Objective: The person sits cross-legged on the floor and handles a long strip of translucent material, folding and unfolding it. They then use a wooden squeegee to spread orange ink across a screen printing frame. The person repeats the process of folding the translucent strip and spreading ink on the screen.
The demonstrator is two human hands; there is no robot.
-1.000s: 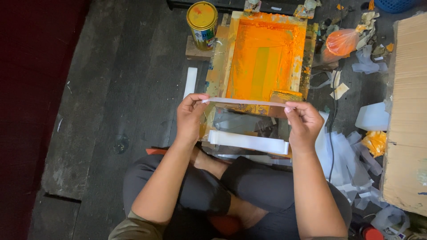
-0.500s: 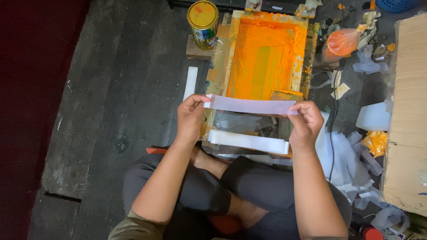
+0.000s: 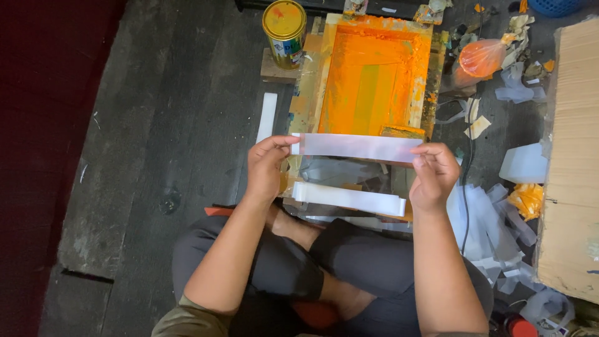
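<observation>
I sit cross-legged on a dark floor. My left hand (image 3: pixel 267 167) and my right hand (image 3: pixel 433 175) each pinch one end of a long white plastic strip (image 3: pixel 359 147), held flat and level in front of me. Just beyond it lies a wooden printing frame (image 3: pixel 315 81) with a screen covered in orange ink (image 3: pixel 374 78). Below the held strip, a stack of similar white strips (image 3: pixel 348 198) rests on a glass plate (image 3: pixel 337 171) near my knees.
A yellow-lidded tin can (image 3: pixel 284 31) stands left of the frame on a wooden block. One loose white strip (image 3: pixel 267 117) lies on the floor. At the right are an orange-stained plastic bag (image 3: pixel 480 57), scattered plastic scraps (image 3: pixel 493 224), a black cable (image 3: pixel 465 187) and a cardboard stack (image 3: pixel 571 156).
The strip was edge-on to the camera a second ago. Both hands have since turned it so its broad face shows, and lowered it slightly toward me.
</observation>
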